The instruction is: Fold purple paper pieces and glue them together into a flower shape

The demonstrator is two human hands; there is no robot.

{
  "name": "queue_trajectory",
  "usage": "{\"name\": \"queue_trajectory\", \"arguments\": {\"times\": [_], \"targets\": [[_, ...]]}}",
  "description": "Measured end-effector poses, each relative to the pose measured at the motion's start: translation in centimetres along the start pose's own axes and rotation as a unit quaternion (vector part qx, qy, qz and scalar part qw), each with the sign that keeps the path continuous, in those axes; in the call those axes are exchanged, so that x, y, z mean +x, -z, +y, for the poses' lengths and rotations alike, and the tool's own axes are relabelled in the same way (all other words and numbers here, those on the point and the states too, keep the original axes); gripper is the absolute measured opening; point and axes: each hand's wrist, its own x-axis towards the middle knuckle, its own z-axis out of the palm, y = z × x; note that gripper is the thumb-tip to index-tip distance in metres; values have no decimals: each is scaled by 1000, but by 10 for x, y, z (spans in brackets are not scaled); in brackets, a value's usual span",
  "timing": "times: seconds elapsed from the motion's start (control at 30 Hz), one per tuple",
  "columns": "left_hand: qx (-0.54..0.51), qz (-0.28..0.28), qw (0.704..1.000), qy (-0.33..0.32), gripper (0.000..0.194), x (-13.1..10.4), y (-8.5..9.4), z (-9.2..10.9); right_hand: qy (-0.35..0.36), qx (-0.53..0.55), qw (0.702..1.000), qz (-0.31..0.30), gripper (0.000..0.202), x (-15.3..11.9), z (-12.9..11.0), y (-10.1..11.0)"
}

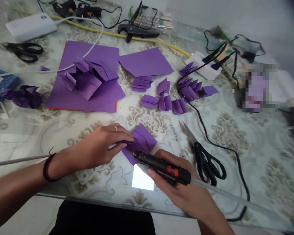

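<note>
Two hands are busy with one small piece of paper near the middle of the table's (225,127) near edge. Our left hand (98,147) pinches the folded purple paper (143,140), with fingers and thumb close together. Our right hand (183,176) is wrapped around the black glue gun (159,164), and its tip points at the paper, right by our left fingers. We can't tell if the tip touches it. To do this well, we should hold the paper flat, go slow, use just a little glue and mind our fingers, because the tip may be hot. We should also press the fold softly so it doesn't bend wrong. The table is shiny, with curly flowers on it. Scissors (198,148) lie just right of our right hand, with small folded pieces (149,101) past the paper, and big purple sheets (98,52) toward the far left corner. A white power strip (203,67) sits near the far edge, and behind it is a pale wall (198,13).
</note>
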Motion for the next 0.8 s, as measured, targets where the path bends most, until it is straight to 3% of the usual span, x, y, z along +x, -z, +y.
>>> {"name": "queue_trajectory", "arguments": {"times": [0.3,0.57,0.8], "targets": [[-43,-10,999,31,32,3,9,-2,4,-20,997,79,24,8,-3,-24],[-38,-14,999,13,32,2,12,-1,-2,-29,998,51,9,10,-4,-23],[-29,-12,999,12,31,2,11,-5,4,-48,997,66,21,11,-5,-25]]}}
